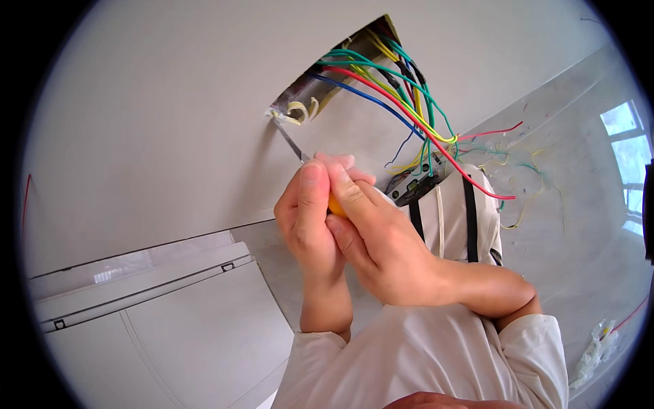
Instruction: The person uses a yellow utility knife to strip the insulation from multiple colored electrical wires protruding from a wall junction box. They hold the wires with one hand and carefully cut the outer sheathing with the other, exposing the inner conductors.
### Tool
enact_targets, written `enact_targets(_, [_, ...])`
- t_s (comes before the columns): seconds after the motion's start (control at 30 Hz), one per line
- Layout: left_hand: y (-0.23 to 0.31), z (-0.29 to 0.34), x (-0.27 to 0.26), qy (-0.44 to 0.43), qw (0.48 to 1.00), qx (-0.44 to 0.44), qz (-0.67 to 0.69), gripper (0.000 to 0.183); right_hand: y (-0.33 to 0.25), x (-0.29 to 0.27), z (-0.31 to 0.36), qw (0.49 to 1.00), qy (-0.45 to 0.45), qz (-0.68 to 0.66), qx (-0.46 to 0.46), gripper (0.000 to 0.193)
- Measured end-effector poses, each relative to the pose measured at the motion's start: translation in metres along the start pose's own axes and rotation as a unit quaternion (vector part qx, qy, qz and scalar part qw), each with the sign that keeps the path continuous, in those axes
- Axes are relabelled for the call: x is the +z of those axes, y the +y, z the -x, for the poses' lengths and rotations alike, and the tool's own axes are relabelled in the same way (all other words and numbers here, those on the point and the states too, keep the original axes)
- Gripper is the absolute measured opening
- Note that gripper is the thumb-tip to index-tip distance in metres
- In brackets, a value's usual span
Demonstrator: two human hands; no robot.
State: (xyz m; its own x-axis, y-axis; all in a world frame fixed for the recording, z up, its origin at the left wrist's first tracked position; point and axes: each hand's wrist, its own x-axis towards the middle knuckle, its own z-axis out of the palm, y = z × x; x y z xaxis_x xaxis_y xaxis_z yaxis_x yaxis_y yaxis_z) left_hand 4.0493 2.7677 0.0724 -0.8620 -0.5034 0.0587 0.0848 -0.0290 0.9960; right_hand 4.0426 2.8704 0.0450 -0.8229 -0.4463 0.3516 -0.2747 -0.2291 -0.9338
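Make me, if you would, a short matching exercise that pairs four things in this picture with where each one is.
Things:
1. Yellow handle
2. Blade
3. Thick red wire
4. Crumpled clear plastic

Places:
A. Hanging out of the wall opening
B. On the floor, at the picture's lower right
C. Between the left hand and the right hand
D. Tip at the wall opening's lower-left corner

Pairs: 1-C, 2-D, 3-A, 4-B
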Motion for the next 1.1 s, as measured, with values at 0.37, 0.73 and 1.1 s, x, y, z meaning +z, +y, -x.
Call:
enact_targets(0.37, [-0.008, 0.0, -0.006, -0.007, 1.0, -0.01, 0.024, 0.051, -0.009, 0.003, 0.0, 0.996, -0.005, 0.075, 0.04, 0.055])
enact_targets(0.73, [0.015, 0.032, -0.03, -0.105, 0.99, 0.04, -0.085, 0.027, -0.013, 0.007, 0.037, 0.999, -0.017, 0.028, -0.015, 0.067])
enact_targets(1.1, [0.013, 0.03, -0.02, -0.094, 0.989, -0.109, 0.035, 0.032, -0.009, -0.012, 0.021, 0.952, 0.009, -0.273, 0.137, 0.051])
